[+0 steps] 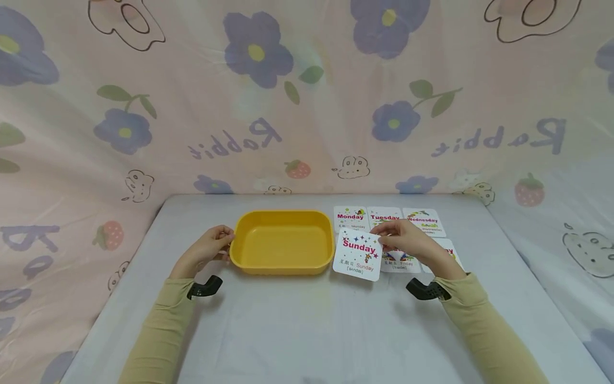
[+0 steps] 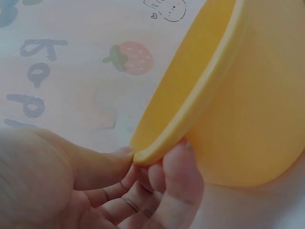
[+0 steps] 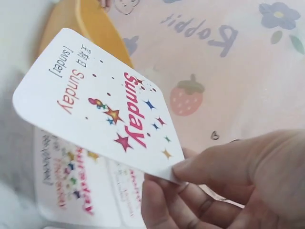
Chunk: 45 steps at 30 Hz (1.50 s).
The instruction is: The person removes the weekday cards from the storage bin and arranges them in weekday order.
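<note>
My left hand grips the left end of a yellow plastic tray. In the left wrist view, thumb and fingers pinch the tray's rim. At the tray's right side, my right hand holds a white "Sunday" card by its upper right corner. The right wrist view has this card tilted and raised above a "Thursday" card. Behind and under the hand lie the "Monday" card, "Tuesday" card, "Wednesday" card and "Friday" card, some partly covered.
Another card, its word mostly hidden by the right wrist, ends the front row. Everything stands on a white-covered table. A pale curtain with flowers and rabbits hangs behind and at both sides.
</note>
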Available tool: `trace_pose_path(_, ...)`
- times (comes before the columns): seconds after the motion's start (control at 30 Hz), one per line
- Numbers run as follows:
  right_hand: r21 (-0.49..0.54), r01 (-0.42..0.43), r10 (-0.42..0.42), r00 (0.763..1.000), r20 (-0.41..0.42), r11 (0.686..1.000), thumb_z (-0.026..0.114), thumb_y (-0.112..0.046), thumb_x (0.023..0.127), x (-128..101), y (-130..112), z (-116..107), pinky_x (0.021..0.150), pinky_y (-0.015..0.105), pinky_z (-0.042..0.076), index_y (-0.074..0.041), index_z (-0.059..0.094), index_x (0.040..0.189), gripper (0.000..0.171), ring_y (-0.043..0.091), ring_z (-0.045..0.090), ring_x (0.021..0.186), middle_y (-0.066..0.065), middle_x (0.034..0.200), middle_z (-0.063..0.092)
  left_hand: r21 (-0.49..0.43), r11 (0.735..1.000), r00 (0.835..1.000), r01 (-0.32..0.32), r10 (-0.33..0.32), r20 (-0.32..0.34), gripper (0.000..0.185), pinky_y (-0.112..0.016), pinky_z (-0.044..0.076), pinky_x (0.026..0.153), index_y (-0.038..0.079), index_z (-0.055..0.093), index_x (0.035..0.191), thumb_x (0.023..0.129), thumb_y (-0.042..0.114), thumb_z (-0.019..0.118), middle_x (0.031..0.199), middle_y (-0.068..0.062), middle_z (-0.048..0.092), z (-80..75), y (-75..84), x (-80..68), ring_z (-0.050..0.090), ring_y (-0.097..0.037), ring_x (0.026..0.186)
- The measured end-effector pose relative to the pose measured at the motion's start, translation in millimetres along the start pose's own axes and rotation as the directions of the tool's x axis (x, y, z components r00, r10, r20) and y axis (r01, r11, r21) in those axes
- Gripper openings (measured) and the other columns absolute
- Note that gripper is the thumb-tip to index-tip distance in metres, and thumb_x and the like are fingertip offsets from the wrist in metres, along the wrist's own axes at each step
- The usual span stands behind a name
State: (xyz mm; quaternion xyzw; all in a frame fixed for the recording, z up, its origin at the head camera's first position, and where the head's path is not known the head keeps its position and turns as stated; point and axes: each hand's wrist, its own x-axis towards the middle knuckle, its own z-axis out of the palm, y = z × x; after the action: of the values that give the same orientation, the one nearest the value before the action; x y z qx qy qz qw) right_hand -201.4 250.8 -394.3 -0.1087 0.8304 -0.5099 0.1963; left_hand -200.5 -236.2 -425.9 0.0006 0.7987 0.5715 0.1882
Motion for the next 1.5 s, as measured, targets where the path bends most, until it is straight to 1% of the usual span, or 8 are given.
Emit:
trace_pose_path(0.17,-0.014,-0.021,0.021,1.0,0.012,1.0,0.058,-0.006,0.094,-6,16,5,0.078,0.044,0.054,0.006,0.059,0.119,0.028,0.027,0.063,0.085,0.015,0.095,0.061,0.002,1.0,1.0,0.008,-0.008,-0.007,0.025,-0.036,0.056,0.067,-0.005,0.041,0.117,0.104,0.016,0.042,0.091,-0.012,0.051,0.7,1.8,-0.7,0.057,-0.018,0.071)
trace_pose_path(0.37,-0.036,-0.045,0.046,0.999,0.025,0.998,0.06,-0.006,0.092,-12,31,11,0.077,0.038,0.055,0.004,0.063,0.115,0.025,0.02,0.06,0.084,0.012,0.092,0.06,-0.007,1.0,1.0,0.006,-0.006,-0.006,0.024,-0.033,0.056,0.065,-0.005,0.042,0.116,0.104,0.015,0.042,0.091,-0.011,0.051,-0.1,1.5,1.1,0.057,-0.018,0.071)
trace_pose_path(0.53,0.008,-0.016,0.015,0.997,0.078,1.0,0.06,-0.001,0.09,-18,40,18,0.077,0.037,0.055,0.008,0.061,0.114,0.026,0.021,0.061,0.086,0.013,0.092,0.062,-0.001,1.0,1.0,0.007,-0.007,-0.003,0.024,-0.034,0.056,0.065,-0.005,0.041,0.116,0.104,0.015,0.042,0.091,-0.011,0.051,-0.8,1.3,0.9,0.057,-0.018,0.071)
trace_pose_path(0.67,0.01,0.008,-0.009,0.996,0.087,1.0,0.063,0.001,0.087,-20,45,24,0.073,0.035,0.055,0.008,0.062,0.112,0.026,0.023,0.062,0.083,0.013,0.092,0.064,0.002,1.0,1.0,0.002,-0.002,0.008,0.026,-0.034,0.056,0.065,-0.006,0.041,0.117,0.104,0.016,0.042,0.091,-0.011,0.051,-1.1,0.8,1.3,0.057,-0.018,0.07)
trace_pose_path(0.77,-0.03,0.027,-0.025,0.997,0.068,0.999,0.067,0.0,0.084,-20,49,28,0.066,0.031,0.053,0.005,0.065,0.109,0.026,0.022,0.061,0.076,0.012,0.089,0.064,-0.003,1.0,1.0,-0.006,0.006,0.015,0.026,-0.033,0.056,0.065,-0.006,0.04,0.117,0.104,0.016,0.043,0.091,-0.012,0.052,-1.0,0.8,1.1,0.057,-0.018,0.07)
trace_pose_path(0.9,-0.134,0.073,-0.069,0.997,0.033,0.988,0.071,-0.001,0.079,-19,51,35,0.06,0.026,0.049,-0.002,0.07,0.103,0.024,0.018,0.057,0.069,0.007,0.086,0.064,-0.005,1.0,1.0,-0.009,0.009,0.018,0.027,-0.032,0.056,0.066,-0.007,0.04,0.118,0.104,0.016,0.042,0.092,-0.012,0.052,-1.0,0.7,1.1,0.057,-0.018,0.071)
trace_pose_path(1.1,-0.25,0.132,-0.141,0.99,-0.019,0.959,0.075,0.0,0.075,-18,53,43,0.056,0.025,0.047,-0.002,0.072,0.095,0.02,0.015,0.056,0.066,0.002,0.081,0.065,-0.006,1.0,1.0,0.011,-0.011,0.004,0.025,-0.032,0.056,0.066,-0.006,0.041,0.118,0.104,0.015,0.041,0.093,-0.012,0.052,-0.1,1.6,0.8,0.057,-0.018,0.071)
trace_pose_path(1.5,-0.315,0.071,-0.114,0.986,-0.121,0.947,0.077,0.002,0.073,-21,47,54,0.054,0.024,0.045,0.0,0.072,0.087,0.015,0.015,0.054,0.063,0.0,0.072,0.061,0.002,1.0,1.0,0.005,-0.005,0.006,0.026,-0.031,0.056,0.065,-0.007,0.041,0.117,0.104,0.015,0.042,0.092,-0.012,0.051,1.2,0.9,0.7,0.056,-0.018,0.071)
